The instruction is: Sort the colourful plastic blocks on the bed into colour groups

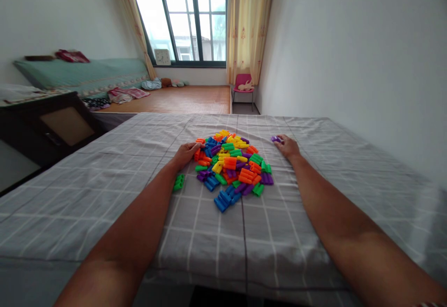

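A heap of plastic building blocks (229,163) in orange, blue, green, yellow and purple lies on the grey checked cloth. Each piece looks like short tubes joined side by side. At the heap's left edge, my left hand (186,153) has its fingers closed at an orange building block (197,155). Off to the right of the heap, my right hand (287,148) pinches a purple building block (275,139) just over the cloth. One green block (179,183) lies apart, beside my left forearm. Several blue blocks (225,198) sit at the heap's near side.
The grey checked cloth (129,167) covers the wide surface before me. A dark cabinet (52,128) stands at the left, and a white wall (356,51) runs along the right. Farther back are a wooden platform (195,98), a pink chair (243,83) and a window (213,28).
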`<action>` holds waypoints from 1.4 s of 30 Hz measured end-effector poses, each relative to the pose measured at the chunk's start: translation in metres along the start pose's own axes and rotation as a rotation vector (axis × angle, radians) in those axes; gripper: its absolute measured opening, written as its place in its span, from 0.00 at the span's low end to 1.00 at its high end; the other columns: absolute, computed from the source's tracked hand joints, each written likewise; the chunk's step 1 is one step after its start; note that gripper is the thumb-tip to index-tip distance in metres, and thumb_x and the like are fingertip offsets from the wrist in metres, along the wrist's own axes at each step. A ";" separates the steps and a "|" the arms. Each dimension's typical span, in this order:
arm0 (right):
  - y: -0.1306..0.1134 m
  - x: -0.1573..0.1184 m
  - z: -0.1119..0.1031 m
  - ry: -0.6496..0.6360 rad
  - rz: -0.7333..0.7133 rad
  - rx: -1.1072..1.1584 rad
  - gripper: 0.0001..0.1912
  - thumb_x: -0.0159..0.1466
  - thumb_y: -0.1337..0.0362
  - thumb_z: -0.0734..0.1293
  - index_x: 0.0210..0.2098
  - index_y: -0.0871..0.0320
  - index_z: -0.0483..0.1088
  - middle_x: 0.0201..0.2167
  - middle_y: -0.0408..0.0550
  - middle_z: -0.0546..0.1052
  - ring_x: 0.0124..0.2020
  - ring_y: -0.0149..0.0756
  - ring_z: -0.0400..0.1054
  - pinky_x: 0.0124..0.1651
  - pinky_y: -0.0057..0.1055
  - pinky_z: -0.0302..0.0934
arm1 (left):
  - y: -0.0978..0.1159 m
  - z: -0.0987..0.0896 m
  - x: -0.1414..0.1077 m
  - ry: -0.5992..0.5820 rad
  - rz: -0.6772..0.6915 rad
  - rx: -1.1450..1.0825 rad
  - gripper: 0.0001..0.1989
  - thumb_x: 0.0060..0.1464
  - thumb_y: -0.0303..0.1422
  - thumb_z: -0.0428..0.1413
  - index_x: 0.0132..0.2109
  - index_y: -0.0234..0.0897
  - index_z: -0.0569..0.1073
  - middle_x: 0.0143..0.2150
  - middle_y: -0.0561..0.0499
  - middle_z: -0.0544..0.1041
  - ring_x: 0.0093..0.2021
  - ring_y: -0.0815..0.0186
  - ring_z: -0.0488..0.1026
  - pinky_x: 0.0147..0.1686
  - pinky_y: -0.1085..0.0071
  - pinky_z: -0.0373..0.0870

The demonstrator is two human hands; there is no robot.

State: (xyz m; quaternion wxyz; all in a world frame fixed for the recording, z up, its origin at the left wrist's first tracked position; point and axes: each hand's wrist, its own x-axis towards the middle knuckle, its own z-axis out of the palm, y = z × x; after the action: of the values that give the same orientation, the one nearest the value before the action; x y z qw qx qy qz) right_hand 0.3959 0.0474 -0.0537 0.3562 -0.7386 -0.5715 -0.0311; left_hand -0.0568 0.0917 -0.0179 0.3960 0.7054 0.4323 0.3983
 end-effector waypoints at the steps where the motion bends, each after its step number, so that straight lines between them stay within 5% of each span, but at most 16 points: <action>1: 0.000 -0.001 -0.001 0.007 0.005 -0.002 0.17 0.59 0.60 0.67 0.47 0.57 0.73 0.41 0.52 0.80 0.37 0.41 0.74 0.46 0.37 0.66 | 0.000 0.000 0.000 -0.002 0.007 0.005 0.24 0.49 0.54 0.57 0.38 0.38 0.83 0.37 0.49 0.83 0.38 0.60 0.76 0.41 0.69 0.70; 7: -0.005 -0.002 -0.004 0.073 -0.069 0.003 0.11 0.60 0.64 0.64 0.40 0.59 0.76 0.41 0.53 0.77 0.32 0.36 0.70 0.46 0.36 0.66 | -0.001 -0.002 0.000 0.002 0.023 0.017 0.24 0.49 0.54 0.57 0.38 0.39 0.83 0.40 0.48 0.83 0.42 0.58 0.76 0.44 0.68 0.69; 13: 0.000 0.000 0.004 -0.095 -0.220 -0.055 0.16 0.59 0.72 0.62 0.44 0.59 0.76 0.50 0.55 0.77 0.54 0.43 0.68 0.60 0.40 0.59 | 0.001 0.000 -0.001 0.009 0.017 0.008 0.23 0.50 0.53 0.57 0.38 0.39 0.83 0.38 0.48 0.83 0.40 0.59 0.77 0.43 0.68 0.70; 18: 0.005 0.001 0.011 -0.161 -0.261 -0.139 0.22 0.60 0.73 0.61 0.53 0.61 0.73 0.57 0.56 0.73 0.60 0.44 0.64 0.63 0.43 0.55 | 0.002 0.001 -0.001 0.020 0.007 0.008 0.24 0.49 0.54 0.57 0.38 0.37 0.83 0.37 0.48 0.83 0.39 0.58 0.77 0.41 0.67 0.70; 22: 0.001 0.002 0.008 -0.118 -0.244 -0.159 0.21 0.59 0.75 0.61 0.50 0.62 0.74 0.58 0.58 0.72 0.61 0.45 0.63 0.63 0.44 0.55 | 0.004 0.000 -0.002 0.007 0.020 0.034 0.27 0.48 0.56 0.56 0.38 0.37 0.82 0.39 0.48 0.83 0.40 0.59 0.76 0.42 0.68 0.70; 26: -0.028 0.000 -0.001 -0.026 -0.235 -0.020 0.18 0.60 0.73 0.61 0.46 0.61 0.76 0.51 0.57 0.76 0.53 0.46 0.69 0.58 0.44 0.60 | 0.005 0.000 -0.002 0.009 0.003 0.036 0.28 0.47 0.57 0.56 0.38 0.37 0.82 0.38 0.48 0.83 0.39 0.59 0.77 0.41 0.68 0.70; 30: -0.076 -0.011 0.000 -0.311 -0.247 0.168 0.13 0.64 0.62 0.63 0.43 0.58 0.76 0.40 0.50 0.80 0.36 0.37 0.73 0.42 0.32 0.66 | 0.004 0.001 -0.002 0.002 -0.010 0.030 0.28 0.48 0.57 0.56 0.39 0.36 0.82 0.39 0.47 0.83 0.38 0.59 0.77 0.40 0.68 0.71; 33: -0.097 -0.021 0.004 -0.505 -0.242 0.181 0.12 0.60 0.57 0.70 0.39 0.57 0.77 0.36 0.48 0.80 0.32 0.34 0.72 0.36 0.29 0.65 | 0.002 0.001 -0.001 -0.006 0.002 0.039 0.28 0.48 0.57 0.55 0.39 0.36 0.82 0.39 0.47 0.83 0.40 0.59 0.77 0.41 0.67 0.71; 42: -0.083 -0.018 -0.012 -0.636 0.152 0.642 0.16 0.60 0.56 0.68 0.44 0.60 0.71 0.35 0.49 0.78 0.32 0.33 0.73 0.31 0.26 0.65 | 0.004 0.000 -0.003 -0.007 0.014 0.056 0.28 0.49 0.55 0.55 0.40 0.36 0.82 0.40 0.47 0.83 0.41 0.57 0.77 0.43 0.66 0.71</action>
State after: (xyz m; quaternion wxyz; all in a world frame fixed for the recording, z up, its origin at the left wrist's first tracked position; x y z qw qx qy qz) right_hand 0.3221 0.0332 -0.0123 0.3750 -0.6037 -0.5772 0.4021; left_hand -0.0563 0.0880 -0.0152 0.3748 0.7206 0.4371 0.3863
